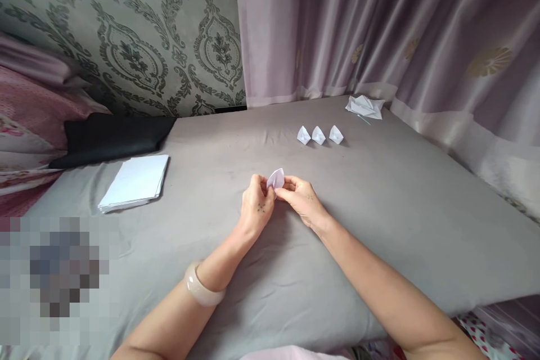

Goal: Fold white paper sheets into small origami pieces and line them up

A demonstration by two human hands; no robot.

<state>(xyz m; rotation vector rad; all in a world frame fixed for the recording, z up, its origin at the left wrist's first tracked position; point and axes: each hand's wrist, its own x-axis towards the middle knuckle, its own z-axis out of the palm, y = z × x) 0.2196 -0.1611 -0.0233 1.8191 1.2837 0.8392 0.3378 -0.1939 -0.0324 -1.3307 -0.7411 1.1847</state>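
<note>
A small folded white paper piece (277,178) is pinched between both of my hands over the middle of the grey bedsheet (379,208). My left hand (257,205) grips its left side with closed fingers. My right hand (301,199) pinches its right side. A pale bangle (202,287) sits on my left wrist. Three finished folded paper shapes (319,135) stand in a row farther back.
A stack of white paper sheets (135,181) lies at the left beside a black cushion (112,136). Crumpled white paper (365,106) lies at the back near the pink curtain (379,28). Patterned wallpaper covers the wall behind.
</note>
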